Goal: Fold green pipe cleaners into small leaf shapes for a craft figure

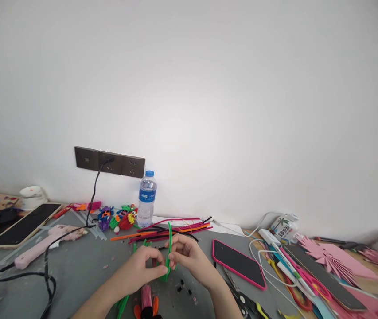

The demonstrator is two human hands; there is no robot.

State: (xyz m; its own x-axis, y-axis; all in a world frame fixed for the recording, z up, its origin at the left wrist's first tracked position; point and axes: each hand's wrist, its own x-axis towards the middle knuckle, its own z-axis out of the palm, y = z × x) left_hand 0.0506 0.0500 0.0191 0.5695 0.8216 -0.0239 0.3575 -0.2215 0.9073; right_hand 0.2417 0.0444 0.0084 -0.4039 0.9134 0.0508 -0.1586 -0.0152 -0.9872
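Between my two hands is a green pipe cleaner (pixel 169 235), its one end standing straight up and its lower part bent. My left hand (pixel 144 265) pinches it low down between thumb and fingertips. My right hand (pixel 189 257) also has thumb and fingers closed on it, just to the right. Below my left hand lies a pink and black pipe-cleaner piece (pixel 146 299) with orange loops. More green pipe cleaners (pixel 122 305) lie partly hidden under my left forearm. Small black snippets (pixel 185 287) are scattered below my right hand.
Behind my hands lie loose coloured pipe cleaners (pixel 178 228) and a water bottle (pixel 147 201). A pink glue gun (pixel 42 248) with its black cord is at left. At right are a pink-cased phone (pixel 238 264), scissors (pixel 242 299), a white cable and pink paper (pixel 344 261).
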